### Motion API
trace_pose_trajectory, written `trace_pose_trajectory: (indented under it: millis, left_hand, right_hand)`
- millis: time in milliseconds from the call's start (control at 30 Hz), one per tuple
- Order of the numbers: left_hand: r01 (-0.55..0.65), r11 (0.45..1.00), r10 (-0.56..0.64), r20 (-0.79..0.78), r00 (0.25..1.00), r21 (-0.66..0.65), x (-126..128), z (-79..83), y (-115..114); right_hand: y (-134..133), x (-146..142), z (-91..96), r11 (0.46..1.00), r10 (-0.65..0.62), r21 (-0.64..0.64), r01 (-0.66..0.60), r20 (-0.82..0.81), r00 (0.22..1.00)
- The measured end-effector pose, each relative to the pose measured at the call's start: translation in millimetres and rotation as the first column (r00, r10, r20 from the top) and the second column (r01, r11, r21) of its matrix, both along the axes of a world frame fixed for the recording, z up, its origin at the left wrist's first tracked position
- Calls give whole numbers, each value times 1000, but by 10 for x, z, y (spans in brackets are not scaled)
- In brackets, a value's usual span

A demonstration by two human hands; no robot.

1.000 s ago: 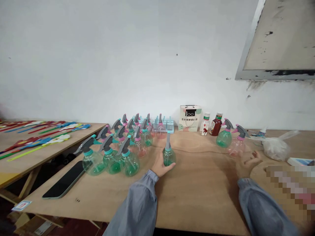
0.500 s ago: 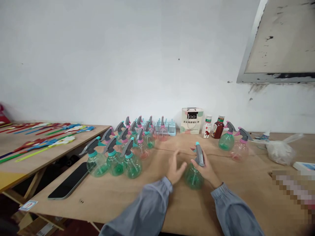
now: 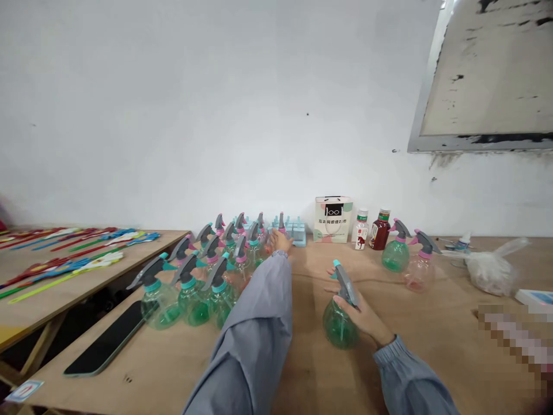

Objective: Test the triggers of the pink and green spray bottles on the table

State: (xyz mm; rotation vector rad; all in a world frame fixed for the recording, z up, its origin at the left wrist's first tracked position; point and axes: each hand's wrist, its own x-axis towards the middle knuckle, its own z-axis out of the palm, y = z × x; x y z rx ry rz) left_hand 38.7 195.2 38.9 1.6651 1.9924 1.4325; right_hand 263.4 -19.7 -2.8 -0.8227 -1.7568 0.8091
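My right hand [image 3: 367,317] is closed round a green spray bottle [image 3: 340,325] with a grey trigger head, which stands upright on the wooden table [image 3: 423,351] in front of me. My left arm stretches far back, and my left hand [image 3: 280,242] rests against a pink-collared spray bottle [image 3: 281,220] near the wall. Its fingers are too small and hidden to read. A cluster of several green and pink spray bottles [image 3: 203,282] stands just left of my left sleeve.
A black phone [image 3: 103,346] lies at the table's left front. At the back stand a blue tray [image 3: 297,230], a paper bag [image 3: 332,219], two drink bottles [image 3: 379,229], two more sprayers [image 3: 394,253] and a plastic bag [image 3: 488,268]. Coloured sticks [image 3: 64,259] cover the left table.
My left hand let go of the green bottle, which passed to my right hand, then reached away to the back row. The right hand keeps the bottle near the table's middle.
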Motion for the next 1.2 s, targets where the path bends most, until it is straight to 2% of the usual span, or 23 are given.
trace_pose_trajectory:
  millis: [67, 167, 267, 333, 400, 500, 567, 633, 733, 833, 1033, 1100, 1200]
  left_hand:
    - [-44, 997, 42, -25, 999, -62, 2, -21, -50]
    - [-65, 992, 57, -74, 996, -107, 19, -97, -244]
    - [-25, 994, 10, -134, 991, -108, 21, -207, -566]
    - [30, 996, -45, -185, 982, -86, -9, -278, -835]
    - [147, 988, -154, -194, 969, -50, -71, -343, -1126]
    - [369, 929, -369, -67, 927, -6, -193, -454, -1544]
    - [411, 911, -410, -24, 912, 39, -261, -553, -1768]
    - [386, 915, -385, -30, 922, 118, -299, -663, -1922]
    - [344, 917, -342, -43, 939, 201, -305, -793, -2013]
    - [331, 922, -328, -52, 943, 202, -292, -842, -1995]
    - [332, 919, -326, -61, 943, 213, -293, -851, -1948]
    - [347, 912, -342, -61, 938, 220, -296, -862, -1946]
    - [364, 907, -359, -59, 931, 214, -302, -876, -1940]
  right_hand:
    - [0, 5, 1, 1000, -14, 9, 14, 15, 1000]
    - [31, 11, -37, 997, -68, 31, 68, 19, 997]
    - [68, 8, -73, 987, -158, 5, 158, -47, 986]
    - [95, -7, -60, 980, -198, -67, 189, -155, 968]
    - [134, -32, -7, 976, -172, -178, 122, -303, 937]
    - [214, -74, 109, 940, -48, -317, -127, -491, 870]
    - [268, -99, 170, 897, 27, -354, -263, -551, 834]
    - [310, -127, 191, 874, 69, -357, -329, -579, 812]
    - [334, -187, 148, 859, 87, -367, -357, -583, 808]
    - [325, -244, 70, 859, 66, -389, -333, -562, 825]
    - [301, -206, 22, 923, -54, -348, -167, -545, 837]
    - [290, -178, 38, 920, -40, -345, -185, -554, 832]
    - [267, -164, 56, 890, 22, -367, -272, -561, 828]
